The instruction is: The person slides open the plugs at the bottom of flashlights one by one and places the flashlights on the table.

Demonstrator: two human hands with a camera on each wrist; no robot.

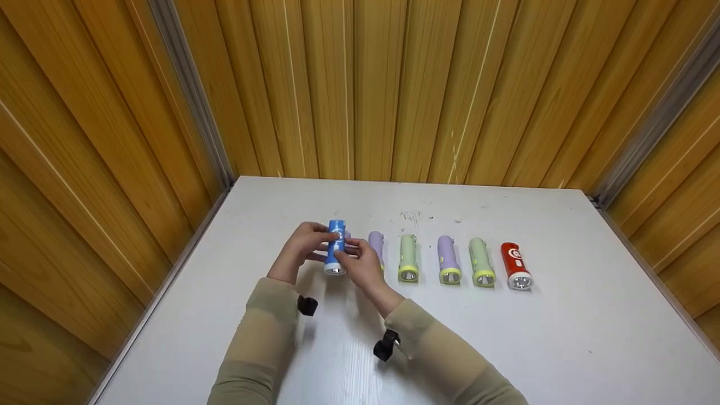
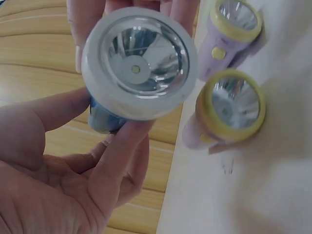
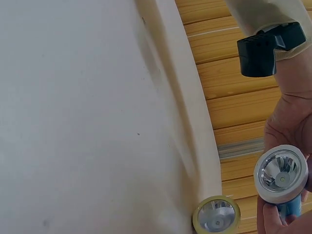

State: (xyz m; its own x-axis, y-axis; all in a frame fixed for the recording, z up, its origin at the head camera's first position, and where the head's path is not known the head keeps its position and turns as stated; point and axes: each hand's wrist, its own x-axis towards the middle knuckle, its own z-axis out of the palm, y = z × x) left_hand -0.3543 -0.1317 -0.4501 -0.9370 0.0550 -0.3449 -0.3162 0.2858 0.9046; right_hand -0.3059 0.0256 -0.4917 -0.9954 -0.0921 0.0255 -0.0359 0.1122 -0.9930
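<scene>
Both hands hold a blue flashlight (image 1: 336, 248) with a white head, raised over the left part of the white table. My left hand (image 1: 302, 246) pinches its body between thumb and fingers from the left. From the right, my right hand (image 1: 364, 266) grips it lower down, near the head, thumb on the front. The lens points toward me and fills much of the left wrist view. Behind the hands stand two purple flashlights with yellow rims, a nearer one (image 2: 192, 137) and another (image 2: 214, 57); the head view shows them partly hidden.
To the right, a row continues with a green flashlight (image 1: 408, 256), a purple flashlight (image 1: 448, 256), a second green flashlight (image 1: 481, 259) and a red flashlight (image 1: 514, 261) with a white head. Wood-patterned panels (image 1: 377, 95) enclose the table (image 1: 590, 315) at the back and sides.
</scene>
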